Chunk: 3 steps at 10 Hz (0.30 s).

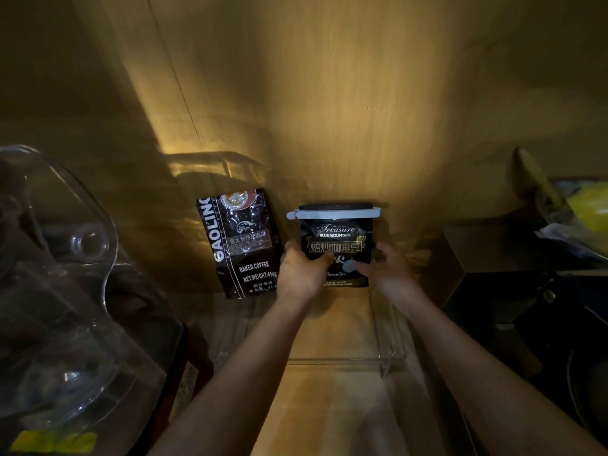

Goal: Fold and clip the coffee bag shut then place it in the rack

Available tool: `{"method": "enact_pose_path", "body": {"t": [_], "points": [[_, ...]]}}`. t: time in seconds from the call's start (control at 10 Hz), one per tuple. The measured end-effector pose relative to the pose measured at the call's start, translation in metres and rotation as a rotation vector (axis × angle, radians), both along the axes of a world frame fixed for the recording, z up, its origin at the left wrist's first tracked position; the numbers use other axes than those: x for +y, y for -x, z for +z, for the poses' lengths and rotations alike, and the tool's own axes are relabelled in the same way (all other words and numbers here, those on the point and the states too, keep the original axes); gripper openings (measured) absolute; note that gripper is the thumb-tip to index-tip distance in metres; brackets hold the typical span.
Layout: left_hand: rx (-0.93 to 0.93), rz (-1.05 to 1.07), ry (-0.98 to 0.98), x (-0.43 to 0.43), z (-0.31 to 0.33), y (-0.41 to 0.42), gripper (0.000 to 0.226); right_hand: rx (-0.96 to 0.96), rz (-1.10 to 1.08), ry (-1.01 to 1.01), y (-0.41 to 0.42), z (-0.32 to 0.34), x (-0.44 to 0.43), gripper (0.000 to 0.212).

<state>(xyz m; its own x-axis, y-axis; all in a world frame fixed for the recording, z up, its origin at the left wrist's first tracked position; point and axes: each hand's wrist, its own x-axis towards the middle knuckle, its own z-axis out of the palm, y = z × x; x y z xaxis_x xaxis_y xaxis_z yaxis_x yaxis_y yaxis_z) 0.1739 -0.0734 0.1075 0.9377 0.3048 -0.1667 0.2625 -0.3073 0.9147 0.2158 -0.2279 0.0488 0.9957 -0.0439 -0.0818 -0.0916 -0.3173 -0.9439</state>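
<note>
A black Blue Mountain coffee bag (335, 233) stands upright against the wooden back wall, at the far end of a clear acrylic rack (388, 353). Its top is folded over and a pale blue-grey clip (334, 213) runs across the fold. My left hand (301, 271) grips the bag's left side and my right hand (386, 269) grips its right side, thumbs on the front. The bag's lower corners are hidden behind my hands.
A second black coffee bag (243, 245) marked GAOLING leans against the wall to the left. Clear glass vessels (65, 291) fill the left foreground. A brown box (460, 255) and a yellow item (589, 205) sit at the right, dark objects below them.
</note>
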Motion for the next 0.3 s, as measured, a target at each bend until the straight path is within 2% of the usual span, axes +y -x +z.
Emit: {"method": "enact_pose_path", "body": {"t": [0.1,0.2,0.3], "points": [[-0.151,0.01,-0.264,0.005,0.023,0.028,0.057,-0.202,-0.113,0.229,0.02,0.022,-0.009,0.044],[-0.446,0.011,-0.569,0.011,0.051,0.037,0.055,-0.371,-0.076,0.395,0.029,0.057,-0.012,0.05],[-0.52,-0.073,-0.777,0.013,0.078,0.037,0.064,-0.417,0.015,0.544,0.037,0.101,-0.005,0.067]]}}
